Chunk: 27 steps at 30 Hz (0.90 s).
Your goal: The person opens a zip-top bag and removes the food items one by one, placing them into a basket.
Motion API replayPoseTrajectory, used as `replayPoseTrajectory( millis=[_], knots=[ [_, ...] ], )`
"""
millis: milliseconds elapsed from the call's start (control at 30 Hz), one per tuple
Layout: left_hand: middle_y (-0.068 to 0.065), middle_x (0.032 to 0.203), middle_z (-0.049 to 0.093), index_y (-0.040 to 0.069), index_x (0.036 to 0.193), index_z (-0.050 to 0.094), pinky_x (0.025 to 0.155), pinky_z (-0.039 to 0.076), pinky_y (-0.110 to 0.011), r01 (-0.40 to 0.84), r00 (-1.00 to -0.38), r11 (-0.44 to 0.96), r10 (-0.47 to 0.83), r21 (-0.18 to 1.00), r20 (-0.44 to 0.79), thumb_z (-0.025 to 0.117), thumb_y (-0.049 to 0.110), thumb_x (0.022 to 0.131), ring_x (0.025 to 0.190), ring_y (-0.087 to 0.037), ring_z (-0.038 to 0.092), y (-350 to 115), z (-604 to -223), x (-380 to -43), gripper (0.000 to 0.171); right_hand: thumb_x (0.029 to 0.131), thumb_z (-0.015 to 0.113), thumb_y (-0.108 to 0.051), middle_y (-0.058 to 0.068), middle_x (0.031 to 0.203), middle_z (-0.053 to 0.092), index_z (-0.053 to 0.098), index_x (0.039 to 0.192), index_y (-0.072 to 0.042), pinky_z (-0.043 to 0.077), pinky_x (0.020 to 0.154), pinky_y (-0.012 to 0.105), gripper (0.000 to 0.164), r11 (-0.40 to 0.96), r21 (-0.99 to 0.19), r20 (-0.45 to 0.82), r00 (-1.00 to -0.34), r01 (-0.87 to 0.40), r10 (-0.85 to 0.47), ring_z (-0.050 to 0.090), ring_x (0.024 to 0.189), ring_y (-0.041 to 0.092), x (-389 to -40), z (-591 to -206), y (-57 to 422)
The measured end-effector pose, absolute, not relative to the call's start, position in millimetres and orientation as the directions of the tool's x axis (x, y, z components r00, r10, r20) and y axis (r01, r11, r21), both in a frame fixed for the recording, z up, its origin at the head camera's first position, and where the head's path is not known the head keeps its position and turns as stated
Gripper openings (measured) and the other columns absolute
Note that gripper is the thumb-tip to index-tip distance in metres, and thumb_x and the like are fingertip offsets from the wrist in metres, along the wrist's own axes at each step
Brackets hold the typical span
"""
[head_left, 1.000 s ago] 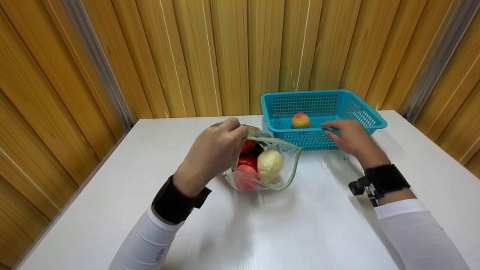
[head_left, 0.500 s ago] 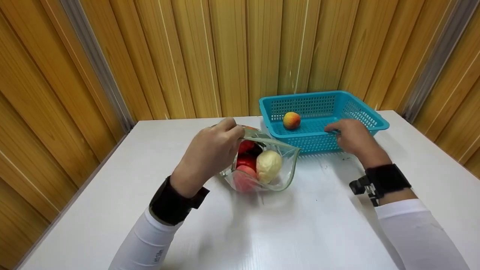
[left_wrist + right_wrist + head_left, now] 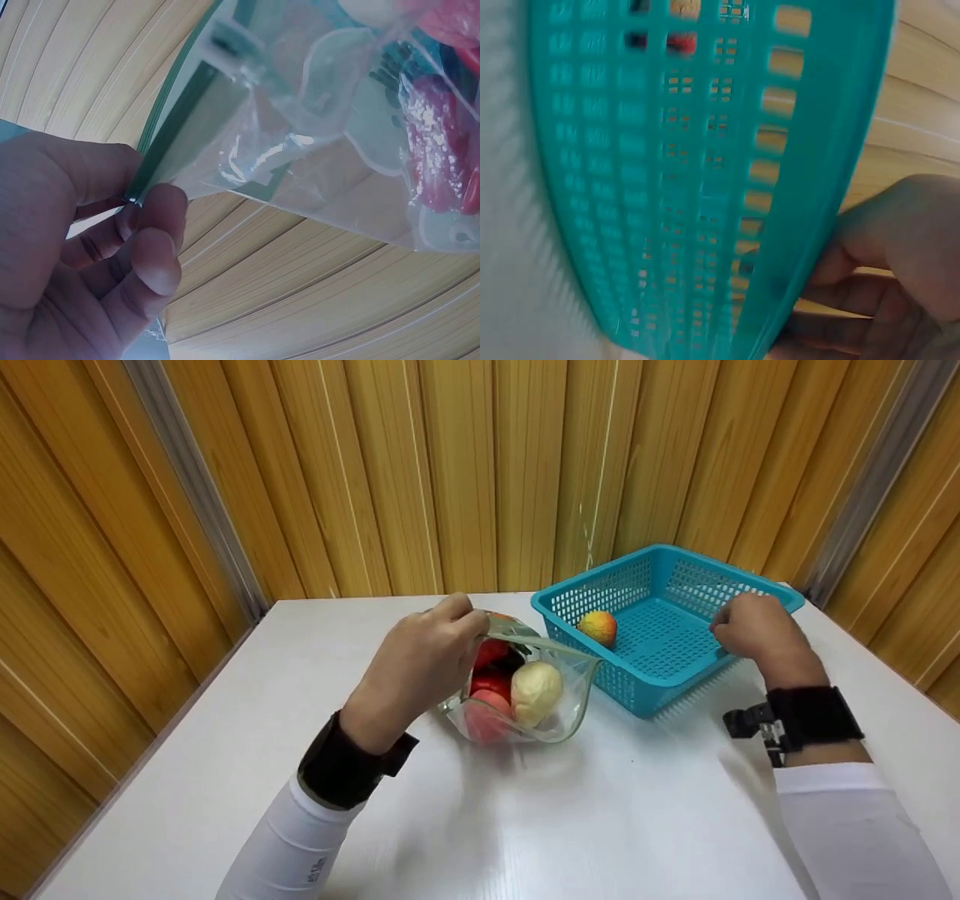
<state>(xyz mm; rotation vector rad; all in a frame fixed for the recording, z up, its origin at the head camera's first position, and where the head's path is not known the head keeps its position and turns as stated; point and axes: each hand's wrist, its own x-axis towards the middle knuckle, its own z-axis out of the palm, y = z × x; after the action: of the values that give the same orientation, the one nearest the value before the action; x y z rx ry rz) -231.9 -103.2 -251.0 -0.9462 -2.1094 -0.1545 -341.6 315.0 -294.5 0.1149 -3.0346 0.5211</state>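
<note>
My left hand (image 3: 416,664) pinches the top edge of a clear zip bag (image 3: 579,690) between thumb and fingers; the left wrist view shows its green zip strip (image 3: 169,124) at the fingertips. Through the bag's mouth show a pale, cream-coloured fruit (image 3: 536,694), a pink round fruit (image 3: 487,718), red pieces (image 3: 491,684) and something dark. To the right, my right hand (image 3: 765,634) grips the near right rim of a turquoise mesh basket (image 3: 667,634), its thumb partly hidden in the head view. A yellow-red peach-like fruit (image 3: 598,628) lies by the basket's left wall.
Both the bag and the basket rest on a white table (image 3: 375,840). The basket stands close behind and right of the bag, near the table's far edge. Wood-look panels (image 3: 375,472) rise behind and at both sides.
The basket has turned, its near left corner swinging towards me, while my right hand has moved right with its rim. The fruit inside has rolled to the left wall. My left hand stays nearly still.
</note>
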Motion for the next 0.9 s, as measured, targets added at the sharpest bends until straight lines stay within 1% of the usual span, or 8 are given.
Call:
replayPoseTrajectory(
  millis=[133, 233, 333, 400, 500, 567, 733, 900],
  knots=[
    [-0.01, 0.081, 0.057, 0.004, 0.085, 0.063, 0.048, 0.049, -0.032, 0.671, -0.4, 0.715, 0.574, -0.199, 0.715, 0.061, -0.001, 0.09, 0.052, -0.021, 0.053, -104, -251, -231, 0.008, 0.1, 0.05, -0.023, 0.032, 0.133, 0.058, 0.057, 0.134, 0.006, 0.048, 0.096, 0.06, 0.045, 0.916, -0.355, 0.023, -0.981, -0.19, -0.194, 0.058, 0.115, 0.043, -333, -289, 278],
    [-0.009, 0.081, 0.057, 0.004, 0.085, 0.063, 0.048, 0.049, -0.031, 0.668, -0.402, 0.718, 0.571, -0.197, 0.716, 0.06, -0.001, 0.091, 0.052, -0.02, 0.053, -104, -250, -231, 0.008, 0.101, 0.054, -0.03, 0.025, 0.139, 0.057, 0.053, 0.141, 0.0, 0.044, 0.104, 0.058, 0.05, 0.868, -0.377, 0.004, -0.937, -0.324, -0.349, 0.054, 0.128, 0.041, -326, -289, 242],
    [-0.009, 0.08, 0.057, 0.004, 0.084, 0.063, 0.047, 0.048, -0.031, 0.666, -0.406, 0.72, 0.57, -0.195, 0.714, 0.061, 0.0, 0.091, 0.051, -0.02, 0.052, -103, -250, -231, 0.008, 0.097, 0.06, -0.022, 0.02, 0.13, 0.064, 0.052, 0.142, 0.001, 0.049, 0.1, 0.052, 0.051, 0.825, -0.32, 0.017, -0.874, -0.465, -0.486, 0.061, 0.116, 0.035, -320, -293, 215],
    [-0.009, 0.08, 0.057, 0.004, 0.084, 0.063, 0.047, 0.048, -0.031, 0.665, -0.409, 0.721, 0.568, -0.193, 0.714, 0.061, 0.0, 0.091, 0.051, -0.019, 0.051, -102, -250, -231, 0.008, 0.093, 0.062, -0.013, 0.016, 0.115, 0.068, 0.052, 0.14, 0.002, 0.053, 0.088, 0.045, 0.051, 0.816, -0.26, 0.034, -0.849, -0.516, -0.527, 0.062, 0.098, 0.028, -317, -295, 206],
    [-0.009, 0.08, 0.057, 0.004, 0.084, 0.063, 0.047, 0.049, -0.031, 0.667, -0.409, 0.72, 0.57, -0.193, 0.712, 0.061, 0.0, 0.091, 0.051, -0.02, 0.052, -101, -250, -231, 0.009, 0.089, 0.061, -0.003, 0.009, 0.097, 0.064, 0.053, 0.139, 0.002, 0.049, 0.073, 0.037, 0.052, 0.827, -0.207, 0.043, -0.85, -0.522, -0.526, 0.055, 0.082, 0.023, -312, -295, 207],
    [-0.01, 0.081, 0.057, 0.004, 0.084, 0.063, 0.048, 0.05, -0.032, 0.67, -0.408, 0.717, 0.573, -0.194, 0.711, 0.06, 0.0, 0.091, 0.051, -0.021, 0.053, -100, -249, -232, 0.009, 0.087, 0.063, -0.002, 0.009, 0.097, 0.065, 0.055, 0.138, 0.002, 0.05, 0.072, 0.036, 0.051, 0.838, -0.196, 0.032, -0.858, -0.509, -0.513, 0.057, 0.083, 0.023, -309, -293, 211],
    [-0.01, 0.081, 0.057, 0.004, 0.084, 0.063, 0.048, 0.05, -0.033, 0.674, -0.41, 0.713, 0.578, -0.193, 0.706, 0.06, -0.001, 0.091, 0.052, -0.021, 0.054, -100, -248, -232, 0.009, 0.08, 0.067, 0.006, 0.02, 0.123, 0.068, 0.059, 0.134, 0.002, 0.055, 0.09, 0.051, 0.055, 0.865, -0.21, -0.077, -0.874, -0.456, -0.479, 0.064, 0.111, 0.034, -299, -280, 223],
    [-0.009, 0.081, 0.057, 0.004, 0.085, 0.064, 0.047, 0.049, -0.032, 0.673, -0.414, 0.718, 0.567, -0.18, 0.712, 0.061, -0.002, 0.09, 0.051, -0.021, 0.054, -103, -250, -231, 0.008, 0.075, 0.066, 0.013, 0.023, 0.128, 0.064, 0.062, 0.128, -0.004, 0.056, 0.087, 0.051, 0.055, 0.911, -0.212, -0.23, -0.888, -0.354, -0.399, 0.06, 0.111, 0.034, -294, -269, 234]
  ],
)
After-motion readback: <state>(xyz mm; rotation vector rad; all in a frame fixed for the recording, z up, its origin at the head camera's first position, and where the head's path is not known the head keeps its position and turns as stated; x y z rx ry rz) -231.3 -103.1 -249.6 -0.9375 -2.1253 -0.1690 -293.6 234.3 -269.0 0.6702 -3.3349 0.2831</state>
